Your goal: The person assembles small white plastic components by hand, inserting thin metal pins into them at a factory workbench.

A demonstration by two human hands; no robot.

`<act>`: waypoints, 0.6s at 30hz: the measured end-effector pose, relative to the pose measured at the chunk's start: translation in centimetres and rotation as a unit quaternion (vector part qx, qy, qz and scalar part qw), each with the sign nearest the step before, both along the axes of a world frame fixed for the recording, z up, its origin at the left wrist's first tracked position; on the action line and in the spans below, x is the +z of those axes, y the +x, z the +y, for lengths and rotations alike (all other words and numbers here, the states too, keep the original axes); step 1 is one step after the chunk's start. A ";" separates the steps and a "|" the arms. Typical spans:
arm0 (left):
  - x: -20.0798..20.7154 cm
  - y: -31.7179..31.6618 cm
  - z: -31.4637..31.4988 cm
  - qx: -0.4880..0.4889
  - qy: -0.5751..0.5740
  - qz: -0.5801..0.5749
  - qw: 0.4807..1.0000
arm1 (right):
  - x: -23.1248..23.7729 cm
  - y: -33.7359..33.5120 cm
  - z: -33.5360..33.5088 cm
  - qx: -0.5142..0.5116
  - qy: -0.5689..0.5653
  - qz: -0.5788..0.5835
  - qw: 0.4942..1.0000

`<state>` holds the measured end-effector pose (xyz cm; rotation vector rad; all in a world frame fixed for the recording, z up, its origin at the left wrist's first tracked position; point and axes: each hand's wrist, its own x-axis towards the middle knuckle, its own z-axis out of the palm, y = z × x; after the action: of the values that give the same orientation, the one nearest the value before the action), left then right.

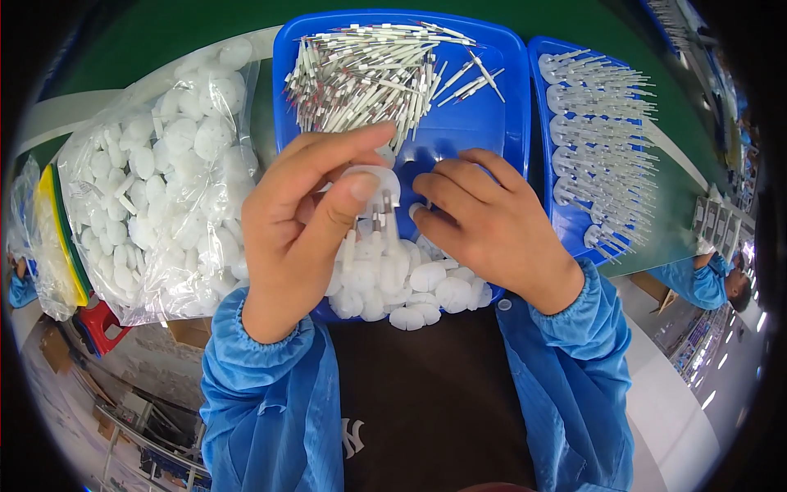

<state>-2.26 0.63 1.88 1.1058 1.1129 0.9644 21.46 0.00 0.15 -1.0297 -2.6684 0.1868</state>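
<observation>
My left hand (299, 217) pinches a translucent white plastic disc with a stem (385, 187) between thumb and fingers. Slender dark-and-white tips show at its lower side, above the pile. Just to its right, my right hand (484, 217) is closed, its fingers curled toward the thumb; whatever lies between them, if anything, is hidden. Beneath both hands, white plastic disc pieces (426, 283) are heaped at the near end of a blue tray (512, 90). At that tray's far end lies a pile of thin white sticks with dark and reddish tips (361, 74).
A clear bag full of white disc pieces (176, 156) stands at left. On the right, a second blue tray (566, 234) holds rows of discs with sticks attached (602, 148). The table (689, 164) is green. Another person in a blue sleeve (693, 280) sits far right.
</observation>
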 end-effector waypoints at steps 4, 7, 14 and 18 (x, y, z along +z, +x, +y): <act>-1.3 -1.2 -0.2 -0.055 0.034 0.016 0.998 | 0.4 1.5 1.3 0.040 -0.029 0.007 0.999; -1.4 -0.4 -0.5 -0.041 0.024 -0.027 0.999 | 0.6 2.1 1.1 -0.050 -0.089 0.179 0.978; -1.2 1.0 -0.4 -0.084 0.028 0.019 0.996 | 0.1 0.7 -0.7 -0.133 -0.271 0.489 0.819; -0.4 1.5 -0.4 -0.077 0.008 0.014 0.997 | 0.1 1.3 -1.3 -0.209 -0.264 0.419 0.843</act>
<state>-0.75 0.26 1.51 1.2029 1.0275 0.8418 22.76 -1.29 0.21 -1.2562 -1.5748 1.0468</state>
